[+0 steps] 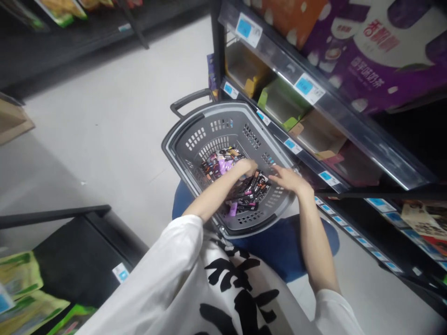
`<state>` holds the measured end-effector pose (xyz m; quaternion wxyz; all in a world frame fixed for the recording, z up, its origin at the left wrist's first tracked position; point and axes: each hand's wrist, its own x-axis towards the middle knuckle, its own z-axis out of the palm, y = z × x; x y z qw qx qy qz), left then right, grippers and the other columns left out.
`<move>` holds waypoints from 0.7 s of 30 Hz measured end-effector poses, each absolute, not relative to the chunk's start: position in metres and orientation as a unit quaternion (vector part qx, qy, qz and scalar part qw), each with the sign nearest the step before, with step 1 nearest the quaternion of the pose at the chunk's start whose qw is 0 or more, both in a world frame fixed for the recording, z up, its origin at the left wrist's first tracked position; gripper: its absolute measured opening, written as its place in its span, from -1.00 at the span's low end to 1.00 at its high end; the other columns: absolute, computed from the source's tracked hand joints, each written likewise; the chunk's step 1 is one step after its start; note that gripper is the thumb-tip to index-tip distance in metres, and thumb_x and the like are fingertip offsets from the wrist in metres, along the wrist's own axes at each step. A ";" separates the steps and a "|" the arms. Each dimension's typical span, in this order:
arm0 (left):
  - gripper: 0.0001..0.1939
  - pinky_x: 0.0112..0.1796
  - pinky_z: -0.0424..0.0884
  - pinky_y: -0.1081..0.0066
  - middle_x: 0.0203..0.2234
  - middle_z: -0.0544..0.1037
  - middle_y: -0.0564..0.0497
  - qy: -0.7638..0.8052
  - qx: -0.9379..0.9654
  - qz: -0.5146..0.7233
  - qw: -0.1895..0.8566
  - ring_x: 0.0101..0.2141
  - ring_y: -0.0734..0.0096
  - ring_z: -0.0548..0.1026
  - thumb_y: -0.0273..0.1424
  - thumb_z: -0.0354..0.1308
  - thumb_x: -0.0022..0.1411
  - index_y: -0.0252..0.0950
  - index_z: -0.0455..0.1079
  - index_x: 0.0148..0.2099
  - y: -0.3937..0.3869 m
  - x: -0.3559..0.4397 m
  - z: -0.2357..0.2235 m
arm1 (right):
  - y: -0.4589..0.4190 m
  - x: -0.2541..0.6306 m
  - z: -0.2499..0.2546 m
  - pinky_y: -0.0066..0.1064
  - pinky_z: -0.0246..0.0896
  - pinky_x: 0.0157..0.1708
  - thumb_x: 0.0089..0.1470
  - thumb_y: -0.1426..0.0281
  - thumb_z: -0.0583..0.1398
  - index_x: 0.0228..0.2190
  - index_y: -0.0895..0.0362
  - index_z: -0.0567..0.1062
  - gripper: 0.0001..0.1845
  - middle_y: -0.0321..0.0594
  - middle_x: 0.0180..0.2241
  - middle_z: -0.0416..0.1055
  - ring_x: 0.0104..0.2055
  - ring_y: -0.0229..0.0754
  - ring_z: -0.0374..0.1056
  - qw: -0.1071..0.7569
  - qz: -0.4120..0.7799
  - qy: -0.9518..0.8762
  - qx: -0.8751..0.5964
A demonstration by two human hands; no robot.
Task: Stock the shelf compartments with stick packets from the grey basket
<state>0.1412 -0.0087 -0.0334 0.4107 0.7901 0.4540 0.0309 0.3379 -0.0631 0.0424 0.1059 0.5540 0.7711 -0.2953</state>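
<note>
A grey shopping basket (178,135) with slotted walls stands in front of my body, between my knees. Small shiny packets, mostly black with orange and pink parts (253,186), are heaped on its bottom, with purple ones (225,165) among them. My left hand (247,167) reaches down into the heap, its fingers curled; whatever they grip is hidden. Inside the basket's right side is my right hand (287,178), fingers stretched and apart near the wall and the packets, holding nothing that I can see.
On the right, a shelf holds open display boxes, one of them green (279,104), below large purple packages (370,56). A black shelf rack (73,260) with green bags stands at lower left. The basket's handle (192,98) sticks out at its far end.
</note>
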 end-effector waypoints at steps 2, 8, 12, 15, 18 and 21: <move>-0.84 -0.29 0.37 0.36 -0.60 0.52 -0.02 0.398 0.826 0.012 0.399 -0.42 0.26 0.49 -0.64 0.31 -0.16 -0.32 0.56 -0.47 -0.002 0.131 -0.010 | -0.064 0.337 0.042 -0.22 0.33 0.09 0.20 0.26 0.28 0.18 0.09 0.43 -0.46 0.00 0.05 0.55 0.09 0.06 0.49 0.087 -0.305 0.767 0.557; -0.81 -0.22 0.29 0.45 -0.32 0.56 0.03 0.313 0.775 0.301 0.459 -0.35 0.45 0.41 -0.31 0.17 0.26 -0.29 0.51 -0.15 0.008 0.090 0.040 | -0.060 0.323 0.062 -0.24 0.37 -0.08 0.16 0.24 0.31 -0.15 0.12 0.60 -0.74 -0.11 -0.20 0.63 -0.17 0.00 0.55 -0.083 -0.339 0.772 0.531; -0.76 -0.25 0.29 0.47 -0.36 0.49 0.05 0.350 0.641 0.422 0.536 -0.34 0.45 0.38 -0.22 0.28 0.16 -0.30 0.46 -0.24 0.017 0.086 0.031 | -0.058 0.318 0.079 -0.27 0.41 -0.26 0.08 0.12 0.35 -0.37 0.12 0.60 -0.70 -0.24 -0.47 0.58 -0.42 -0.10 0.52 -0.219 -0.405 0.675 0.576; -0.75 -0.25 0.28 0.47 -0.36 0.47 0.07 0.359 0.604 0.441 0.559 -0.33 0.45 0.37 -0.23 0.30 0.13 -0.29 0.44 -0.25 0.024 0.087 0.023 | -0.056 0.320 0.081 -0.20 0.46 -0.19 -0.17 0.13 0.48 -0.41 0.13 0.61 -0.63 -0.21 -0.43 0.60 -0.37 -0.08 0.54 -0.314 -0.407 0.617 0.596; -0.74 -0.32 0.24 0.47 -0.43 0.42 0.10 0.374 0.595 0.428 0.568 -0.39 0.46 0.33 -0.19 0.30 0.12 -0.27 0.38 -0.33 0.024 0.084 0.024 | -0.053 0.322 0.078 -0.19 0.48 -0.22 -0.29 0.15 0.52 -0.32 0.12 0.61 -0.52 -0.16 -0.32 0.62 -0.33 -0.06 0.54 -0.417 -0.411 0.534 0.610; -0.57 -0.41 0.12 0.47 -0.58 0.23 0.15 0.348 0.642 0.334 0.596 -0.50 0.49 0.19 -0.10 0.28 0.17 -0.26 0.21 -0.50 0.015 0.084 0.034 | -0.052 0.320 0.076 -0.21 0.47 -0.24 -0.25 0.16 0.51 -0.18 0.12 0.57 -0.43 -0.19 -0.37 0.62 -0.35 -0.09 0.52 -0.489 -0.432 0.461 0.601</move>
